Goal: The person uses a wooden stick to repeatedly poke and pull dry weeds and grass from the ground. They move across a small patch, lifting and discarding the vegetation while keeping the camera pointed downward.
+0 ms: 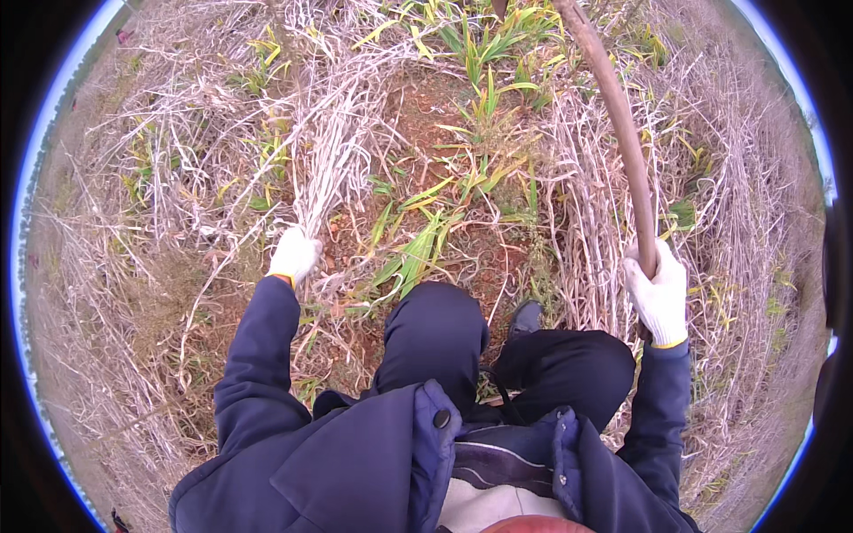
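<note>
My left hand [295, 254], in a white knitted glove, is closed around the lower ends of a bundle of dry, pale stalks and leaves [333, 163] that fans away from me. At the right, my right hand [658, 286], gloved alike, grips a long, curved wooden handle [623, 126]. The handle runs forward to the upper edge of the view; a small dark piece [500, 8] shows at that edge, and whether it belongs to the same tool I cannot tell. Green and yellowing leaf blades [416, 256] grow from reddish soil between my hands.
Dry stalks lie and stand thickly at the left [133, 266] and right [740, 233]. Bare reddish soil [426, 110] shows in the middle. My bent knees [436, 326] and one dark shoe [526, 318] are close below the green leaves. Tiny distant figures appear at the left rim.
</note>
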### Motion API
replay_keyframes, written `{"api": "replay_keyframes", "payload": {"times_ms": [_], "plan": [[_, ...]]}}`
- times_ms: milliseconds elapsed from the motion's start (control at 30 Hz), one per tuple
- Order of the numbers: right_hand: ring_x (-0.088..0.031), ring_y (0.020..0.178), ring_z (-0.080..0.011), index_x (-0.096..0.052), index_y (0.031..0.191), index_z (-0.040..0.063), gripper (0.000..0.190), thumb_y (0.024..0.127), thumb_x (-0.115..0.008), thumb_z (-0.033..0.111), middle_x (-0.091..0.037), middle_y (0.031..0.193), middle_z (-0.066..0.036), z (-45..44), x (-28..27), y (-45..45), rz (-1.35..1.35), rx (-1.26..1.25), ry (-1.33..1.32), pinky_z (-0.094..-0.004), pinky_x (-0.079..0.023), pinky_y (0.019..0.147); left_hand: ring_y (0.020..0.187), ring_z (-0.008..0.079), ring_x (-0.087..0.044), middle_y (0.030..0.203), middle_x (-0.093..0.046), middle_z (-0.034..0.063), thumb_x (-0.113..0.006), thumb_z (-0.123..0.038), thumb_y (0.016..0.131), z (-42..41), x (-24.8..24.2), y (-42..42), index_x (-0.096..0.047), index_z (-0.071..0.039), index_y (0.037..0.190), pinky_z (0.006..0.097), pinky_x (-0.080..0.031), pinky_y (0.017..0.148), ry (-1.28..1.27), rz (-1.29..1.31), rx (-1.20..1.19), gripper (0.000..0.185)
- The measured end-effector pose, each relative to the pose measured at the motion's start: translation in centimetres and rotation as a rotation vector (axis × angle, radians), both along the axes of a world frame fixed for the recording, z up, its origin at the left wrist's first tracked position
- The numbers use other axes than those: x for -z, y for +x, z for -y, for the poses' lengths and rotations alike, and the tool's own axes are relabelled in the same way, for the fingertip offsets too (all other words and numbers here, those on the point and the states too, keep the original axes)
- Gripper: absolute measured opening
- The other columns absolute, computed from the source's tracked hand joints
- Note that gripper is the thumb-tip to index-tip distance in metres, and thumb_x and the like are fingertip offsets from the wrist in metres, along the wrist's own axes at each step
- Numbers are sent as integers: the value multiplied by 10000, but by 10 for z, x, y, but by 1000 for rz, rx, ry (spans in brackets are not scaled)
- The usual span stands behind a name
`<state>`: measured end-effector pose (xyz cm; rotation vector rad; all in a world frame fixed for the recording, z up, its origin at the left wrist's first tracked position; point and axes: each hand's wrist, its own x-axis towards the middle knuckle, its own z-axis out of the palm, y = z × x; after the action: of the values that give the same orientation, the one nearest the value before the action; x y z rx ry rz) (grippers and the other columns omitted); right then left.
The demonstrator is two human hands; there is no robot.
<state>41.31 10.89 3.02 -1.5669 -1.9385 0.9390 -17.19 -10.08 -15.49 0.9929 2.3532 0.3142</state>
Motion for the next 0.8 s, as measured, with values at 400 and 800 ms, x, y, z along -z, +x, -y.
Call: {"api": "replay_keyframes", "payload": {"times_ms": [400, 800], "plan": [[-666, 673, -365, -675, 1031, 19, 288, 931, -792, 263, -665, 784, -202, 57, -2, 33, 121, -183, 194, -451, -517, 658, 928, 431, -747, 975, -758, 264, -674, -259, 935, 128, -189, 88, -725, 31, 1118, 497, -585, 879, -184, -431, 123, 347], [-695, 755, -404, -693, 1090, 39, 343, 933, -799, 325, -701, 858, -207, 71, -37, 50, 170, -247, 377, -468, -540, 709, 941, 362, -790, 990, -798, 190, -688, -135, 963, -46, -386, 78, -816, -86, 1026, 487, -618, 859, -319, -1269, 645, 150]]}}
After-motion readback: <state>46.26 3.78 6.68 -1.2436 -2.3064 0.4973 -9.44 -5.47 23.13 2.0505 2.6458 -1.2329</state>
